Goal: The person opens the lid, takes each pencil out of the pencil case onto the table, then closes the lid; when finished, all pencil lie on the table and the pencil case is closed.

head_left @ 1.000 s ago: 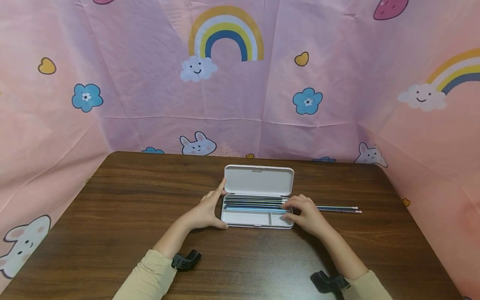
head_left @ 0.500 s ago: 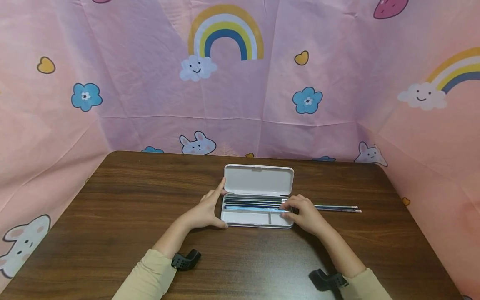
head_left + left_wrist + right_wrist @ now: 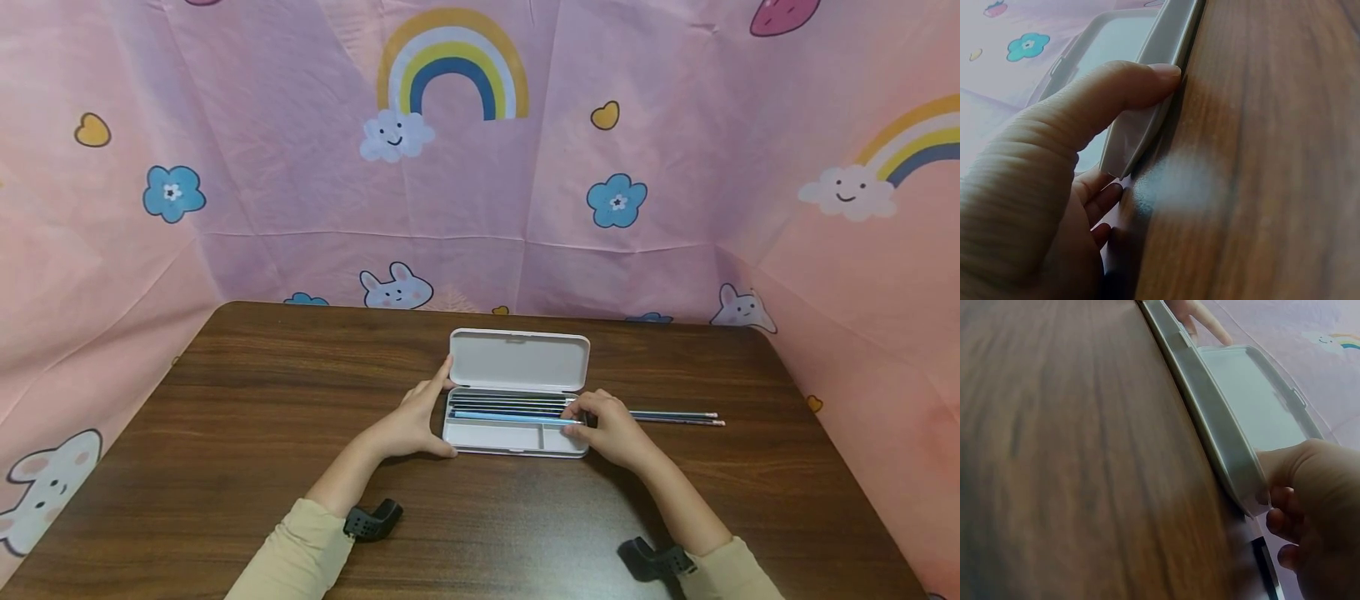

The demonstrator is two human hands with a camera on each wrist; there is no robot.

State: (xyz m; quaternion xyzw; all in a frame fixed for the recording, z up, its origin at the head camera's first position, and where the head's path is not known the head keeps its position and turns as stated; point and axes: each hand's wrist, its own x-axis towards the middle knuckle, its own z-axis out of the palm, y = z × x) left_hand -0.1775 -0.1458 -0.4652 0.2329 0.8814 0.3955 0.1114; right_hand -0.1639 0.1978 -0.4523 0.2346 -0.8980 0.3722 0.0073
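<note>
A white pencil case point(image 3: 491, 433) lies with its lid point(image 3: 519, 360) raised on the wooden table. Several dark pencils point(image 3: 510, 402) fill the back of its long compartment, side by side. In front of them lies a light-blue pencil point(image 3: 510, 417). My right hand point(image 3: 617, 433) reaches over the case's right end and pinches that pencil's right end between thumb and fingers. My left hand point(image 3: 408, 427) holds the case's left end, thumb at the front corner and index finger up by the lid. In the left wrist view, the thumb point(image 3: 1129, 84) presses the case's front wall.
Two more pencils point(image 3: 678, 418) lie on the table point(image 3: 300, 400) to the right, partly hidden behind my right hand. A small divider point(image 3: 542, 436) splits the case's front part. Patterned pink cloth point(image 3: 480, 192) hangs around the table's back and sides.
The light-blue pencil has shifted slightly in the case with my right fingers at its end. My left hand has stayed in place.
</note>
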